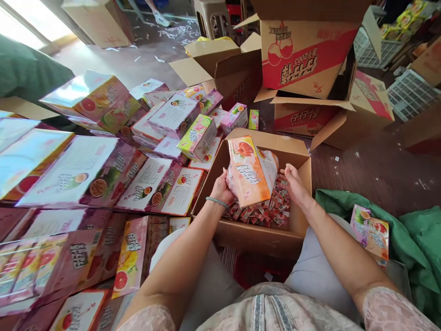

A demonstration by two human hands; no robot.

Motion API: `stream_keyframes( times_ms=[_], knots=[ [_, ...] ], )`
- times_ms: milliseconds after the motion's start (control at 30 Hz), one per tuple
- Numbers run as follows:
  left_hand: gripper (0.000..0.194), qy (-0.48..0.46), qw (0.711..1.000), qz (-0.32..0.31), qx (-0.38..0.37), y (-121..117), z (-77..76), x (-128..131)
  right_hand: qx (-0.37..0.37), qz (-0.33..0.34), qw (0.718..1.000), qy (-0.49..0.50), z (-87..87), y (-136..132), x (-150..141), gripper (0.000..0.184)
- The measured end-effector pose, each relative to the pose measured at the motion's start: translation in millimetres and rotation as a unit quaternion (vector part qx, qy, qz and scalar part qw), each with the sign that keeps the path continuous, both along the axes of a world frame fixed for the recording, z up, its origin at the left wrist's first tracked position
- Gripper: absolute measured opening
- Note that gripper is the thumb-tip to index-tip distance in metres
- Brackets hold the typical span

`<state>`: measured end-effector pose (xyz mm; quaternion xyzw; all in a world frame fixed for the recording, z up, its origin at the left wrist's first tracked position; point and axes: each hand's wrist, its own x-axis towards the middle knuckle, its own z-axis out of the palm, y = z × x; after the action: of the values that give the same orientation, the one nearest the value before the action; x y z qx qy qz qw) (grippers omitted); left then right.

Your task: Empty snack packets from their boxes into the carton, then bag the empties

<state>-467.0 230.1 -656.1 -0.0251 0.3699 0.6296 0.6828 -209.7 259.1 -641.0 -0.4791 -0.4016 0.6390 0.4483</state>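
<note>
One orange box — probably light, stiff, slick, best held by its edges — tilts over packets in the carton, left hand gripping its side, right hand half-curled nearby, hold unclear.

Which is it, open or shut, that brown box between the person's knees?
Open. No flaps cover the top of the brown box, and lots of little red packets show inside.

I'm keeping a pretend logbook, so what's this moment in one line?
left hand: holding orange box | right hand: close beside it | below: small red packets in open carton
</note>
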Motion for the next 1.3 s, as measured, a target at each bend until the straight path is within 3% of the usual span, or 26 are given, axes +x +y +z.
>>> stream_keyframes(
  times_ms=[100,133,200,300,367,467,533,633,700,767,833,933,1000,1100,1233,1300],
  knots=[
    [0.062,0.015,0.997,0.073,-0.036,3.3,8.2,12.5,0.122,0.135,0.983,-0.034,4.9,-28.7,-12.0,0.124],
    [0.063,0.017,0.996,0.087,-0.027,2.9,11.6,19.4,0.155,0.14,0.976,-0.059,3.7,-35.3,-19.3,0.134],
    [0.063,0.026,0.995,0.101,-0.01,-0.6,17.7,35.4,0.192,0.08,0.971,-0.117,-1.2,-40.8,-36.2,0.146],
    [0.058,0.065,0.994,0.085,-0.004,-9.7,24.7,50.6,0.2,-0.036,0.967,-0.156,-6.6,-29.1,-52.2,0.136],
    [0.056,0.114,0.993,0.032,-0.006,-14.0,29.5,43.2,0.201,-0.081,0.968,-0.13,-4.0,-14.5,-48.0,0.119],
    [0.077,0.214,0.972,-0.062,-0.07,-13.0,37.9,6.7,0.22,-0.085,0.969,-0.074,9.1,2.3,-24.2,0.105],
    [0.092,0.282,0.953,-0.046,-0.105,-9.5,43.2,-17.4,0.249,-0.042,0.965,-0.065,19.8,7.2,-6.6,0.104],
    [0.092,0.308,0.951,0.015,-0.011,-5.9,48.4,-25.7,0.274,0.042,0.957,-0.081,31.2,9.9,9.9,0.11],
    [0.091,0.274,0.958,-0.005,0.082,-6.3,49.9,-15.5,0.277,0.069,0.954,-0.096,34.0,11.8,13.6,0.117],
    [0.09,0.247,0.959,-0.042,0.129,-8.2,50.6,-5.3,0.285,0.073,0.95,-0.107,32.4,13.8,13.1,0.122],
    [0.088,0.239,0.959,-0.048,0.142,-9.6,50.9,-2.2,0.295,0.086,0.944,-0.118,27.2,14.8,9.7,0.127],
    [0.087,0.251,0.957,0.017,0.145,-10.0,49.3,-6.2,0.293,0.108,0.941,-0.131,17.9,16.0,4.3,0.131],
    [0.084,0.267,0.951,0.026,0.154,-10.5,46.5,-8.1,0.288,0.098,0.944,-0.131,15.0,18.3,3.6,0.128],
    [0.084,0.284,0.943,-0.018,0.172,-11.6,42.8,-7.8,0.299,0.08,0.941,-0.133,16.3,20.7,5.4,0.122],
    [0.093,0.305,0.925,0.026,0.227,-13.6,43.8,-2.8,0.318,0.09,0.934,-0.132,24.1,20.2,10.0,0.127],
    [0.091,0.305,0.921,-0.005,0.241,-15.8,45.2,1.7,0.339,0.069,0.928,-0.141,29.1,22.8,14.0,0.125]
  ],
)
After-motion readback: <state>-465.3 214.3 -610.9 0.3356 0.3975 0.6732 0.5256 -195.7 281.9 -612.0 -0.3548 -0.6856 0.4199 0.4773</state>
